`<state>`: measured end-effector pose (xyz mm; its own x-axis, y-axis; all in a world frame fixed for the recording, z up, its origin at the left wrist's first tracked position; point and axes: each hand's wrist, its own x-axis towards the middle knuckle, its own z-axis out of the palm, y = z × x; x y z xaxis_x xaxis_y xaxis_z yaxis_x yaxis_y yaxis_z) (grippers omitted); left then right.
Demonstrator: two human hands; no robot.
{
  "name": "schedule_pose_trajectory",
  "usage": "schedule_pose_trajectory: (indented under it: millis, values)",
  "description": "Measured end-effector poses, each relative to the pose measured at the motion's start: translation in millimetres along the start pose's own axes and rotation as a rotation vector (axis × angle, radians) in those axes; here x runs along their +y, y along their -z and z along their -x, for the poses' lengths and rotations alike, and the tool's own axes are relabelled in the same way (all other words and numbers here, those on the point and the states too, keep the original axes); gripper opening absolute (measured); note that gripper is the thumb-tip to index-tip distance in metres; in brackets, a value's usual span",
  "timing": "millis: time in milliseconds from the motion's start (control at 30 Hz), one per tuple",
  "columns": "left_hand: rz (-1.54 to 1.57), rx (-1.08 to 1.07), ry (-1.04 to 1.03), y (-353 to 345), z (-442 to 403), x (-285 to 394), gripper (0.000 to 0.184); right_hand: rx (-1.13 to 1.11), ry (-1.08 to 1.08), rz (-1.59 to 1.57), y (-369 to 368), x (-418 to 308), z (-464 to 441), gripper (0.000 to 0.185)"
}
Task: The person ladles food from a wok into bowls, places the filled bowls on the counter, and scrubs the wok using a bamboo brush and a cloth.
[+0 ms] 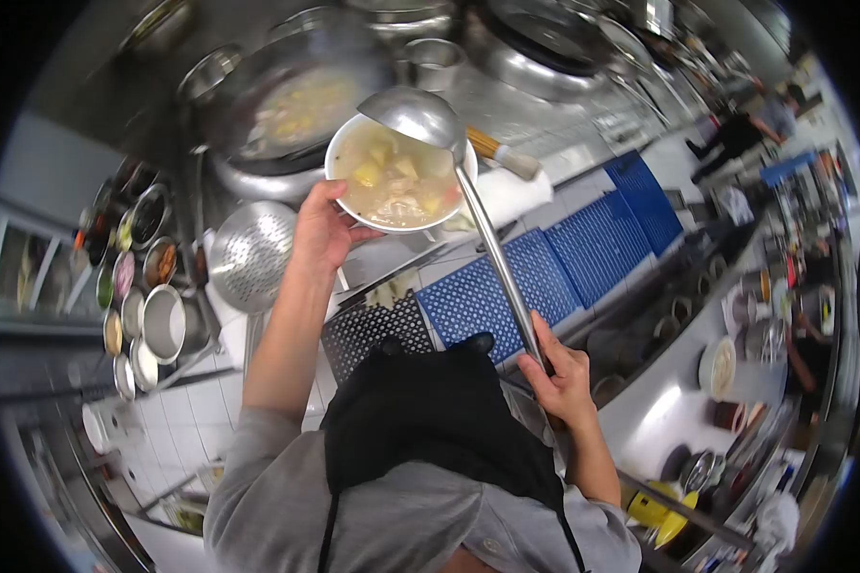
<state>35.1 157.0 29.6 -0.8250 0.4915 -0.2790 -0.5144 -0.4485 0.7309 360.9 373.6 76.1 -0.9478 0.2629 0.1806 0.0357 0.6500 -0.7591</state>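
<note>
Far left of the white bowl (334,158), small containers (164,323) of ingredients crowd together at the edge of a pale tiled floor (177,430). Nearer the bowl, on its left, lies a perforated skimmer (251,256), and above that, up and left of the bowl, a dark wok (368,72) holds pale broth with yellow chunks. The left hand (327,229) grips the bowl by its lower left side, thumb at the rim, keeping it in front of the steel cooking range (583,119); similar broth and chunks fill it. Below the bowl a black perforated mat (377,327) covers part of the floor. The ladle (495,250) has its head over the bowl's upper right rim, though whether they touch I cannot tell. Just right of the bowl are a brush (518,163) and a white cloth (521,194), with blue mats (506,285) lower down. Below and right of the bowl, the right hand (562,379) is closed around the ladle's handle. Farthest right of the bowl, beyond a steel counter (655,415), another person (736,141) shows in the cluttered kitchen
</note>
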Motion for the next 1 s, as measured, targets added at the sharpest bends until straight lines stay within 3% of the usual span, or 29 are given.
schedule_pose_trajectory:
  millis: [100, 133, 167, 200, 267, 500, 867, 967, 1000]
  values:
    - [-0.009, -0.15, 0.073, -44.5, -8.3, -27.4, 0.054, 0.138, -0.02, -0.054, 12.2, 22.6, 37.8, 0.058]
    - [0.031, -0.17, 0.126, -57.5, -14.2, -40.1, 0.077, 0.167, -0.08, -0.054, 15.7, 24.2, 49.6, 0.058]
    - [0.026, -0.276, 0.188, -77.6, -16.4, -49.3, 0.083, 0.189, -0.116, -0.09, 22.0, 31.4, 60.7, 0.059]
    - [0.042, -0.339, 0.211, -89.6, -21.5, -62.0, 0.083, 0.172, -0.244, -0.139, 27.9, 31.0, 69.4, 0.06]
    - [-0.006, -0.37, 0.21, -124.0, -28.9, -89.4, 0.078, 0.312, -0.253, -0.183, 39.1, 42.4, 82.0, 0.052]
    - [0.01, -0.537, 0.452, -206.9, -80.0, -215.0, 0.075, 0.456, -0.464, -0.096, 76.1, 94.0, 145.8, 0.032]
    - [-0.027, -0.903, 0.832, -338.7, -60.5, -394.1, 0.072, 0.932, -0.758, -0.24, 73.2, 108.4, 212.4, 0.033]
    - [-0.068, -0.955, 0.902, -357.1, -53.6, -439.3, 0.072, 1.074, -0.774, -0.074, 76.5, 100.0, 217.1, 0.032]
    - [-0.11, -0.95, 0.925, -363.2, -47.5, -446.9, 0.072, 1.117, -0.877, -0.201, 74.9, 95.6, 218.8, 0.032]
